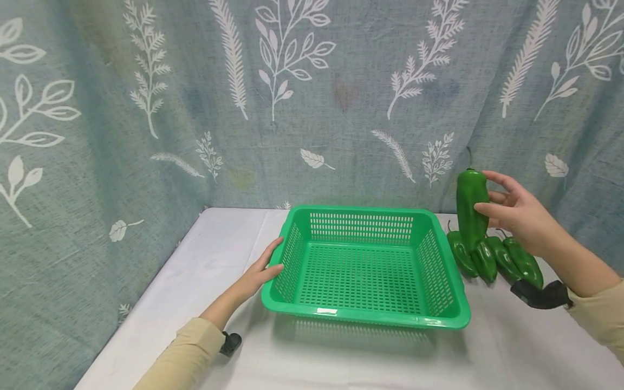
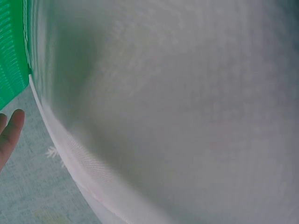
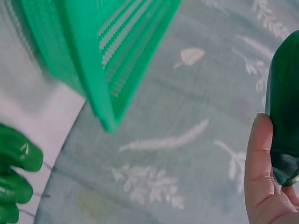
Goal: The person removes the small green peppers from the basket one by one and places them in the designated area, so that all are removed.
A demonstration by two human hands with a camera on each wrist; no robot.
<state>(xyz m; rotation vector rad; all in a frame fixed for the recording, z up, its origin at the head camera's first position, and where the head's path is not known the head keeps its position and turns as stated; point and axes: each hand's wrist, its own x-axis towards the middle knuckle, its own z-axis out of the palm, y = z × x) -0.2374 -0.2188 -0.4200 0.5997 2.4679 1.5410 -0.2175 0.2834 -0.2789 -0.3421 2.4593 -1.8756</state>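
A large green pepper [image 1: 470, 208] with a thin stem hangs upright in my right hand [image 1: 521, 214], pinched between thumb and fingers near its top. The right wrist view shows the same pepper [image 3: 286, 102] at its right edge, cut off by the frame. Beneath it, several more green peppers [image 1: 525, 262] lie side by side on the white table. A green plastic basket [image 1: 365, 319] with slotted walls stands in the middle, nothing inside it. My left hand [image 1: 258, 271] rests its extended fingers and thumb against the basket's left rim.
The white table [image 1: 219, 238] extends around the basket and runs up to a blue-grey curtain [image 1: 341, 151] with white leaf prints, which hangs behind and along the left side. The loose peppers lie close to the basket's right wall.
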